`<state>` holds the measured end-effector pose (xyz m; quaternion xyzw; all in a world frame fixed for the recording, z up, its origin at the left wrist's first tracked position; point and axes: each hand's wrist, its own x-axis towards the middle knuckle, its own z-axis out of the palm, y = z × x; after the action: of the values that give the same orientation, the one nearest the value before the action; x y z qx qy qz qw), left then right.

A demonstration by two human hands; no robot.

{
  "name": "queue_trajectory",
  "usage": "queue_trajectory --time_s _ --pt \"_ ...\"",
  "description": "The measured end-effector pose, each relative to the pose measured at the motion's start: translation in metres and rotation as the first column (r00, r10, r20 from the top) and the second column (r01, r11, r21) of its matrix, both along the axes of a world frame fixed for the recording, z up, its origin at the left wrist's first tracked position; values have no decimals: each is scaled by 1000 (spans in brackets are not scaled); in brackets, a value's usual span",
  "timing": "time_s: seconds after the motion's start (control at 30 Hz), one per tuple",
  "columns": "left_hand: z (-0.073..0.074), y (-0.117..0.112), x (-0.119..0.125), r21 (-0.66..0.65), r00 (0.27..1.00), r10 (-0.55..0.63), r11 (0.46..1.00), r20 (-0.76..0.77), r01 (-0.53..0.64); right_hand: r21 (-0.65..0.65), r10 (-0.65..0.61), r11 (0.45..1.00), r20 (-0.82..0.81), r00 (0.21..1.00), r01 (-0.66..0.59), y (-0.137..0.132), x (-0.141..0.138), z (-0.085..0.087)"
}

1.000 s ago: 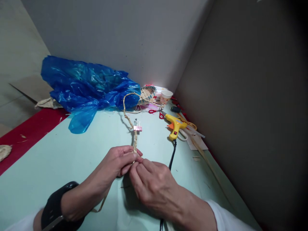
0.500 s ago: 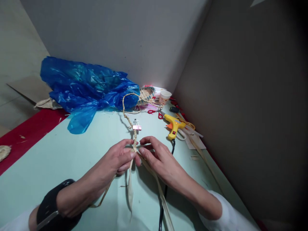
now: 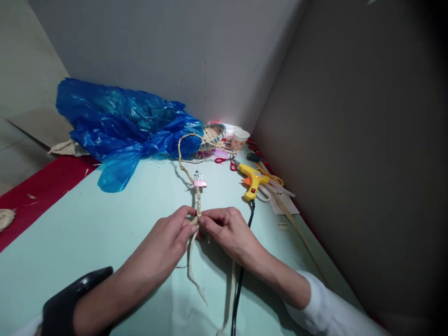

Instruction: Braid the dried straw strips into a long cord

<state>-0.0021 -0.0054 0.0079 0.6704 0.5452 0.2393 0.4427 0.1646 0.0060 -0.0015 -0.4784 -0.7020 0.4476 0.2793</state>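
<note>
A straw braid point(image 3: 196, 198) runs away from me across the pale green table point(image 3: 105, 224), with a pink binder clip point(image 3: 199, 182) clamped on it. My left hand point(image 3: 164, 242) and my right hand point(image 3: 226, 231) meet at the braid's near end, each pinching it with closed fingers. Loose flat straw strands point(image 3: 194, 275) trail from the pinch toward me. The braid's far part curls into a loop point(image 3: 185, 144) near the blue bag.
A crumpled blue plastic bag point(image 3: 122, 126) lies at the back left. A yellow glue gun point(image 3: 254, 181) with a black cord point(image 3: 241, 275) lies right of the braid, beside red-handled scissors point(image 3: 226, 162), a paper cup point(image 3: 240, 138) and a small woven basket point(image 3: 213, 134). Walls close the back and right.
My hands moved forward up the braid and my right hand opened briefly, then closed on it again. The loose strands now hang free toward me.
</note>
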Motion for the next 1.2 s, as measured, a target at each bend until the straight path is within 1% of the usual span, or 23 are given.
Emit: queue_trajectory --time_s 0.07,0.13,0.2,0.27,0.33,0.37,0.4,0.43,0.5,0.57,0.63,0.73,0.8,0.87,0.93,0.97,1.0,1.03,1.07,1.1,1.13,1.17,1.2 --pt "8 -2 -1 92 984 -5 996 -176 21 71 -28 997 55 998 24 -2 -2 1" --pt "14 -3 -1 146 961 1 988 -277 42 141 -55 989 110 992 39 -4 -3 3" --pt "16 -4 0 156 955 9 987 -297 40 174 -71 984 144 987 45 -5 -3 6" --pt "13 -7 3 94 973 24 996 -228 -3 174 -65 984 132 989 42 -5 -2 6" --pt "6 -11 7 -28 991 37 999 -126 -41 124 -19 992 66 998 10 -4 0 5" --pt "2 -13 9 -73 995 34 997 -92 -41 84 10 996 17 1000 -12 -4 0 4" --pt "-1 -16 12 -83 996 18 996 -82 -25 37 38 999 -40 998 -37 -3 1 3" --pt "-3 -18 14 -59 995 -4 998 -99 -1 -14 60 998 -102 993 -62 -2 1 1" --pt "-5 -22 17 41 978 -51 997 -202 60 -110 79 988 -236 969 -107 -1 0 -1" --pt "-5 -25 18 107 933 -89 985 -349 134 -195 61 971 -363 930 -140 -1 -1 -3" --pt "-4 -26 20 111 859 -134 970 -494 215 -270 4 953 -442 897 -137 -1 -3 -4" --pt "-2 -28 21 80 723 -197 941 -662 330 -353 -73 929 -465 883 -109 -1 -5 -4" --pt "-3 -30 22 84 677 -203 927 -707 366 -399 -106 910 -478 872 -108 -1 -5 -5" --pt "-3 -32 22 132 676 -175 917 -716 376 -436 -129 891 -505 853 -124 -1 -5 -5" --pt "-3 -33 21 231 712 -138 889 -688 396 -437 -131 891 -513 848 -127 0 -4 -4" --pt "-2 -32 18 300 744 -114 867 -658 398 -422 -125 899 -507 853 -118 0 -4 -3" --pt "-1 -30 15 376 786 -81 845 -612 379 -401 -120 910 -498 859 -105 1 -4 -2" --pt "1 -27 12 449 834 -35 830 -551 331 -377 -112 921 -492 863 -95 1 -3 -1" --pt "3 -23 8 504 879 23 826 -477 252 -356 -100 930 -486 868 -92 1 -2 0" --pt "4 -18 3 534 914 94 833 -396 145 -343 -87 935 -478 874 -94 1 -2 1" --pt "5 -11 0 517 936 157 856 -315 30 -336 -77 937 -467 881 -97 1 -1 2" --pt "6 -5 -4 453 953 190 889 -237 -65 -334 -68 937 -453 889 -99 1 0 3" --pt "6 1 -6 352 971 184 928 -150 -122 -339 -62 935 -441 895 -102 0 1 3"
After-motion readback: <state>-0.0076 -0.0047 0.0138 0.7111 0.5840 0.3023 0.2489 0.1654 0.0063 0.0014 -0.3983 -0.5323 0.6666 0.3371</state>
